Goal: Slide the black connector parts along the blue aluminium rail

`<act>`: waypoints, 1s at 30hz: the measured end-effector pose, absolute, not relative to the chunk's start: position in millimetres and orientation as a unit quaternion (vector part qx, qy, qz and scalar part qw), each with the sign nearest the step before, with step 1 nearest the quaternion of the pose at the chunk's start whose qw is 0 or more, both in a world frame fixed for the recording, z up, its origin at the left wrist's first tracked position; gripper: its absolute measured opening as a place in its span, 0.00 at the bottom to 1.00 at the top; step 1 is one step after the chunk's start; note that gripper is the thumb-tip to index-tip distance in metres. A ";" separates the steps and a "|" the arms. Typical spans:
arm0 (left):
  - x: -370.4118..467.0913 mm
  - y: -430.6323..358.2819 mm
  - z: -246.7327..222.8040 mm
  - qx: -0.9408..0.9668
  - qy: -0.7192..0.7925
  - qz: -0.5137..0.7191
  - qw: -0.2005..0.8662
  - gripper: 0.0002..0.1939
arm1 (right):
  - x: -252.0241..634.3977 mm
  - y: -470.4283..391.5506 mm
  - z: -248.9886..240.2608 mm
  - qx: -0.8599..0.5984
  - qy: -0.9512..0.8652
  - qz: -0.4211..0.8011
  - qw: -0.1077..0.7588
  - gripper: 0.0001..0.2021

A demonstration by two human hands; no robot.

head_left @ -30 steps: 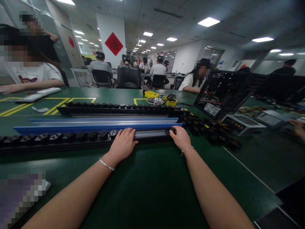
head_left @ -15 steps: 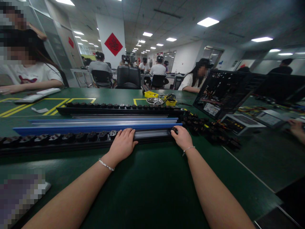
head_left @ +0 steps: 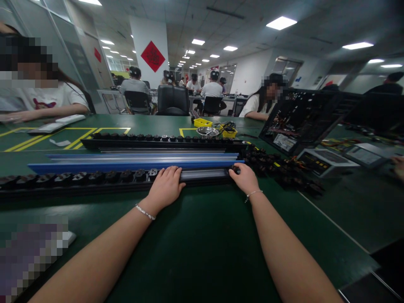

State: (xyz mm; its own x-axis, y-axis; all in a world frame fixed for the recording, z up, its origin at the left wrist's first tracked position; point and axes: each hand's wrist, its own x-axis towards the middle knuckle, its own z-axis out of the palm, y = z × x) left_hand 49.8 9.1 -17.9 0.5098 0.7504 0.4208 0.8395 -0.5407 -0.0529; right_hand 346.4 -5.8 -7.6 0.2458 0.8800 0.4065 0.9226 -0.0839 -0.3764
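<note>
A long black rail (head_left: 208, 181) lies across the bench in front of me, with several round-faced black socket modules (head_left: 112, 176) seated in its left part. Its right stretch shows a pale bare channel. My left hand (head_left: 167, 184) lies over the rail just right of the last visible module, fingers over the top and thumb on the near side; what is under the palm is hidden. At the rail's right end, my right hand (head_left: 245, 179) pinches a small black socket module (head_left: 235, 168), partly covered by the fingers.
Behind the rail lie blue strips (head_left: 135, 166) and a second black rail (head_left: 164, 144) with modules. To the right are a pile of black modules (head_left: 268, 164), a power supply box (head_left: 326, 162) and an open computer case (head_left: 293, 122). A metal dish (head_left: 207, 131) and yellow bins (head_left: 202, 122) stand farther back.
The view has shifted slightly, so the whole scene sits a little farther right. Both hands keep nearly the same places on the rail.
</note>
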 end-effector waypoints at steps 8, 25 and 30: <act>51.4 5.8 -16.0 -0.853 -0.475 -0.180 0.119 0.29 | 345.8 -3.1 -11.7 -0.745 -0.596 -0.062 0.293 0.15; 52.5 6.2 -16.0 -0.852 -0.477 -0.180 0.116 0.28 | 352.1 1.6 -25.1 -0.766 -0.546 -0.082 0.328 0.18; 52.2 7.4 -17.5 -0.852 -0.473 -0.186 0.125 0.28 | 354.7 2.8 -29.3 -0.746 -0.560 -0.076 0.354 0.16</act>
